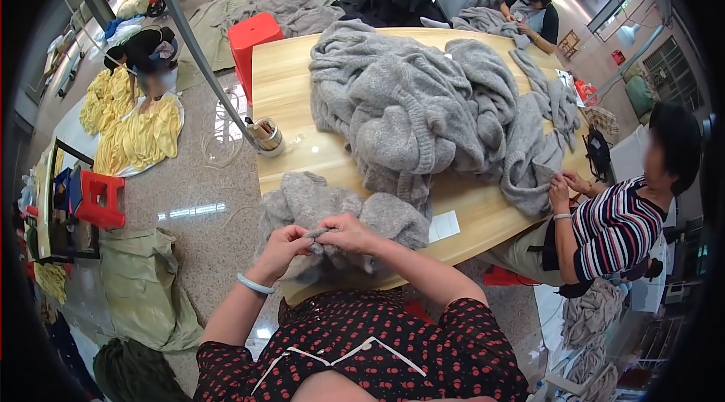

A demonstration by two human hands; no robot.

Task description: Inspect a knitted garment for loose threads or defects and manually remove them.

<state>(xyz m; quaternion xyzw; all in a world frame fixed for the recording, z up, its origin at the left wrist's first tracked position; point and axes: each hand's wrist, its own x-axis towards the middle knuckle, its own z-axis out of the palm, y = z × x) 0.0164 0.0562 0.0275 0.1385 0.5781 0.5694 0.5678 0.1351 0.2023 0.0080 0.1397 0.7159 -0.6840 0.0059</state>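
Observation:
A grey knitted garment (302,202) lies bunched at the near edge of the wooden table (287,92), just in front of me. My left hand (288,249) pinches a fold of its edge between thumb and fingers. Close beside it, my right hand (343,234) grips the same fold, the two sets of fingertips nearly meeting. Whether a small tool is between the fingers I cannot make out. Beyond my hands rises a big heap of grey knitwear (408,107), with a ribbed band showing across it.
A tin of tools (266,136) stands at the table's left edge, near a metal pole (198,47) and a red stool (253,36). White paper (444,226) lies right of my garment. A person in stripes (615,224) handles grey knitwear at right; others work farther off, one among yellow cloth (140,138).

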